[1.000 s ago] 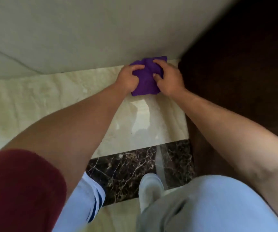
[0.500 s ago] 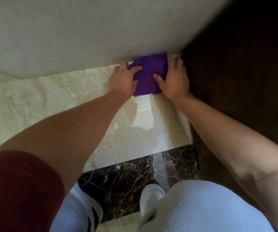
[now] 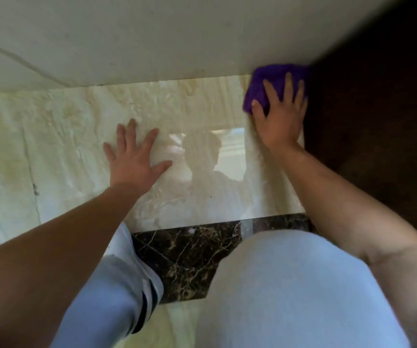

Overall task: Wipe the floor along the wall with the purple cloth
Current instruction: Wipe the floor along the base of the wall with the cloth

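Observation:
The purple cloth [image 3: 268,81] lies bunched on the cream marble floor [image 3: 82,136], pushed into the corner where the pale wall [image 3: 177,38] meets a dark wooden surface. My right hand [image 3: 281,114] presses flat on the cloth with fingers spread, covering its near half. My left hand [image 3: 133,156] rests palm down on the bare floor, fingers apart, well to the left of the cloth and holding nothing.
A dark brown wooden panel [image 3: 378,109] bounds the floor on the right. A strip of dark veined marble [image 3: 189,257] runs across near my knees. My legs in light blue trousers [image 3: 290,292] fill the foreground. A tile joint [image 3: 30,167] crosses the floor at left.
My left hand has let go of the cloth and moved left and nearer, down flat on the floor. My right hand has opened flat on top of the cloth in the corner.

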